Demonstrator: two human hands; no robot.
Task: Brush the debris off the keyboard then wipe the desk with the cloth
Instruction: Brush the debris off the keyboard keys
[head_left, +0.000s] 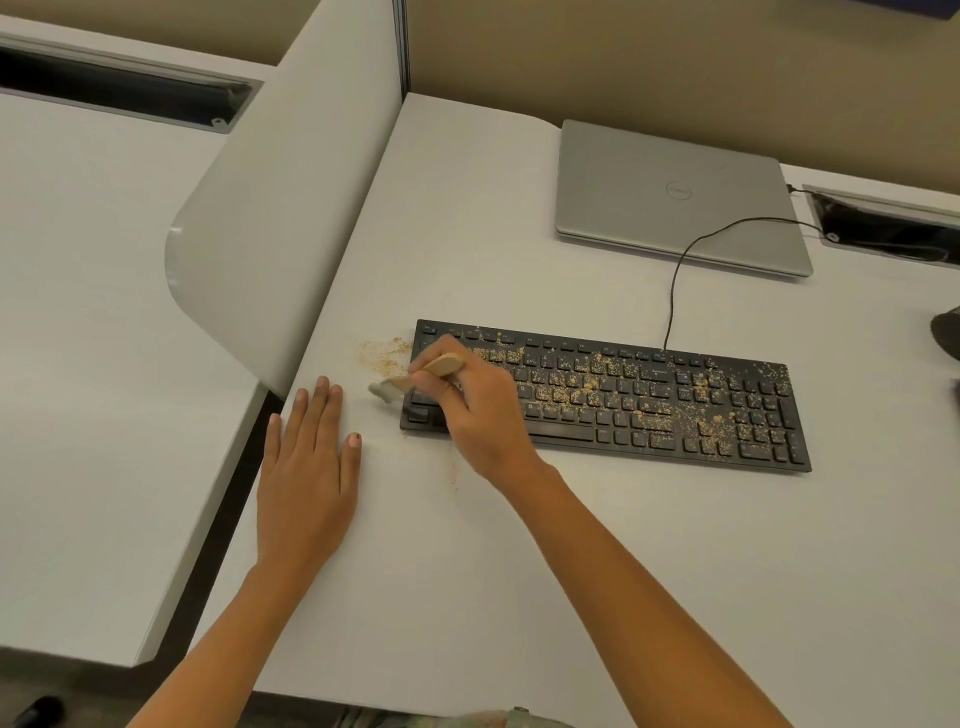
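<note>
Right hand: My right hand (467, 415) is curled round the wooden handle of a small brush (441, 365), with the bristles at the left end of the black keyboard (649, 400).
Left hand: My left hand (309, 467) lies flat on the bench (519, 597) just left of the keyboard, fingers straight, holding nothing.
Debris: Tan crumbs (597, 382) speckle the middle and right keys. A small heap (384, 356) sits on the bench off the keyboard's top-left corner.
Handling: I judge the crumbs light and loose, apt to scatter or drop between keys. The brush looks light, stiff in the handle and soft at the tip, so it is best gripped low on the handle. The keyboard may slide, so I would steady its frame.
Cloth: Not in view.
Progress: Brushing looks early to me, and wiping is not yet begun.
Behind: A closed silver laptop (670, 197), with the keyboard's cable (675, 291) looping toward it.
</note>
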